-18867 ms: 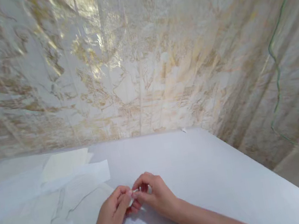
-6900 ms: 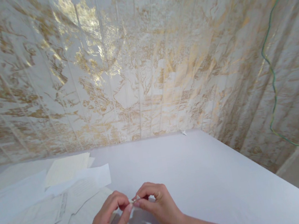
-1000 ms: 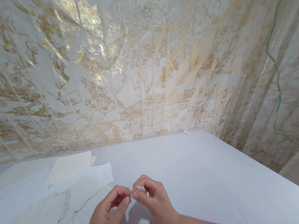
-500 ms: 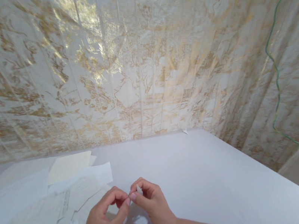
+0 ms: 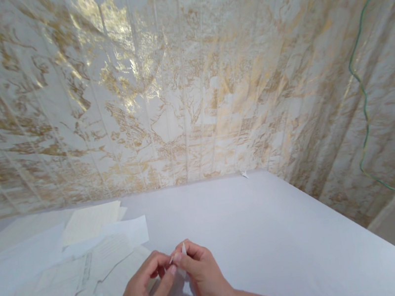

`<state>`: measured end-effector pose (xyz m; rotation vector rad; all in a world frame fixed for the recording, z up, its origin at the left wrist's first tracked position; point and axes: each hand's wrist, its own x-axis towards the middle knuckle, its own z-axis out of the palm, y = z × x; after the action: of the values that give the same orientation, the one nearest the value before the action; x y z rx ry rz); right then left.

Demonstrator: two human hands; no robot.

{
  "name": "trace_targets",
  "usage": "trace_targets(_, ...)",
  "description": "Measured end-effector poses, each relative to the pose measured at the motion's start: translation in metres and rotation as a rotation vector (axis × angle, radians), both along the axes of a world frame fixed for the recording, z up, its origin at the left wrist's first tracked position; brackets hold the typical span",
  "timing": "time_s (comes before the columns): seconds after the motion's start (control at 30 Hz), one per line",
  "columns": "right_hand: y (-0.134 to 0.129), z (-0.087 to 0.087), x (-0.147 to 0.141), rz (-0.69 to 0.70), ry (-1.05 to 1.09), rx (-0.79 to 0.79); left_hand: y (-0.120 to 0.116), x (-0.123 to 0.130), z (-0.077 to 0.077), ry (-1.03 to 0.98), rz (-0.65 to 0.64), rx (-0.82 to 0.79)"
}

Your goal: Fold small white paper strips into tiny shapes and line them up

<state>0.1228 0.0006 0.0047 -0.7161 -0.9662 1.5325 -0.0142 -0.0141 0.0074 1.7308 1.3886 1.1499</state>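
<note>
A small piece of folded white paper (image 5: 184, 248) is pinched between my two hands above the table. My right hand (image 5: 208, 274) holds it with thumb and forefinger, and a pointed tip sticks up behind the thumb. My left hand (image 5: 143, 289) is closed at the paper's left side, its thumb and fingertips meeting the right hand's fingertips. Most of the paper is hidden by fingers, so its full shape cannot be made out.
Overlapping loose paper sheets (image 5: 54, 285) cover the left of the white table (image 5: 279, 240). A tiny folded paper shape (image 5: 244, 174) lies at the far edge. Behind stands a gold-patterned wall covering (image 5: 174, 96). A green-yellow wire (image 5: 365, 106) hangs at right.
My left hand has shifted slightly right and down, its fingers curling closer to the paper. The paper's tip now stands more upright in my right hand.
</note>
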Motion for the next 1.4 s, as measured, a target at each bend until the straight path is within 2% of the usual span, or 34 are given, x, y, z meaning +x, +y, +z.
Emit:
trace_targets(0.2,0.009,-0.007,0.003,-0.056,-0.073,-0.011,0.005,-0.003,0.006,-0.109,0.121,-0.016)
trace_targets(0.43,0.015,-0.011,0.004,-0.069,-0.011,0.062,0.007,-0.004,0.001,-0.266,0.093,-0.159)
trace_targets(0.57,0.015,-0.009,0.007,-0.072,-0.117,0.197,0.011,-0.005,-0.001,-0.314,0.101,-0.242)
trace_targets(0.73,0.011,-0.002,0.012,-0.099,-0.353,0.467,0.010,-0.005,0.005,-0.362,0.116,-0.304)
trace_targets(0.8,0.010,-0.001,0.012,-0.105,-0.394,0.514,0.008,-0.005,0.006,-0.367,0.109,-0.315)
trace_targets(0.9,0.011,-0.002,0.012,-0.106,-0.397,0.460,0.007,-0.006,0.005,-0.358,0.099,-0.310)
trace_targets(1.13,0.016,-0.009,0.010,-0.069,-0.298,0.165,0.006,-0.007,0.000,-0.307,0.061,-0.260)
trace_targets(1.4,0.019,-0.014,0.009,-0.097,-0.254,0.143,0.010,-0.002,-0.008,-0.258,0.065,-0.206)
